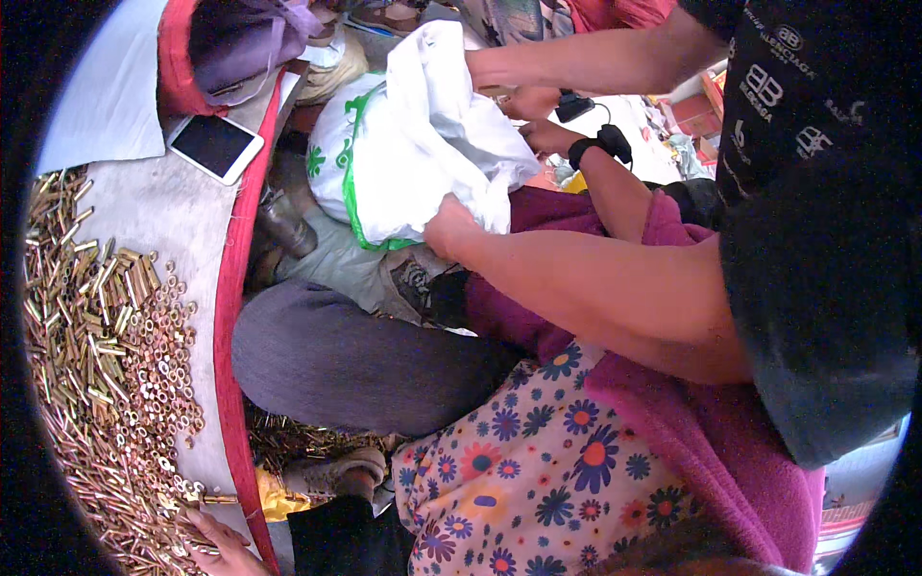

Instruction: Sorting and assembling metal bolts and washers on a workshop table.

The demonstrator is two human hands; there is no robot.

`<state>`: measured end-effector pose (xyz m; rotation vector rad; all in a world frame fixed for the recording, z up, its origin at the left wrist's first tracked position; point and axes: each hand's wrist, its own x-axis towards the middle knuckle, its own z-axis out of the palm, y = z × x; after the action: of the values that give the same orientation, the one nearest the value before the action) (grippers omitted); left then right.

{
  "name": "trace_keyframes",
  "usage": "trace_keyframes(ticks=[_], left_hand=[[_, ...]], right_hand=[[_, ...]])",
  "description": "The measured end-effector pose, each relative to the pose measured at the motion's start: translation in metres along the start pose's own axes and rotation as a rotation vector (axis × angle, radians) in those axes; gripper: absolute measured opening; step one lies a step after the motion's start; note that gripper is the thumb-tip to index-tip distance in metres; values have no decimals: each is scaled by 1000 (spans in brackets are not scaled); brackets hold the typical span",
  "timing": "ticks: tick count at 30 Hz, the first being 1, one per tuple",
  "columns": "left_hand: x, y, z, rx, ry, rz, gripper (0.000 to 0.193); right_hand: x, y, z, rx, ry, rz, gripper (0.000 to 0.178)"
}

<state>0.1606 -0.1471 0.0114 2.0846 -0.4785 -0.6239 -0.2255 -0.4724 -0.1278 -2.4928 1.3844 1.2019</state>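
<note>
At the lower left, my left hand (229,549) reaches in from the bottom edge onto a heap of small metal parts. Its visible fingers are apart and touch the pile, and the rest is cut off by the frame. Brass-coloured rods (101,336) make up much of the heap, with small rings or nuts (168,370) along its right side. One short rod (219,499) lies just above my fingers. My right hand does not show. Another person in a dark printed shirt grips a white plastic bag (423,144) with green edging at the upper middle.
A white tablet or phone (216,149) rests on the pale tabletop (192,211), whose edge is red (230,336). Beside it are a grey-trousered knee (355,360), floral cloth (538,470) and a purple garment (691,451). More metal parts (298,437) lie below the table edge.
</note>
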Motion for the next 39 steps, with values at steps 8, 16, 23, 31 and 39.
trace_keyframes(ticks=[8, 16, 23, 31, 39], left_hand=[[31, -84, -16, 34, 34, 79, 34], [29, -78, -19, -18, 34, 9, 38], [16, -71, -10, -32, 66, 91, 34], [19, -36, 15, 94, -81, 155, 35], [-25, 26, 41, 146, -51, 170, 43]], right_hand=[[-50, 55, 10, -126, -18, 2, 27], [-177, 88, -99, -280, -83, -102, 19], [-294, 103, -131, 304, 4, 461, 34], [-356, 104, -127, 370, -106, 547, 41], [-378, 109, -91, 500, 67, 603, 44]])
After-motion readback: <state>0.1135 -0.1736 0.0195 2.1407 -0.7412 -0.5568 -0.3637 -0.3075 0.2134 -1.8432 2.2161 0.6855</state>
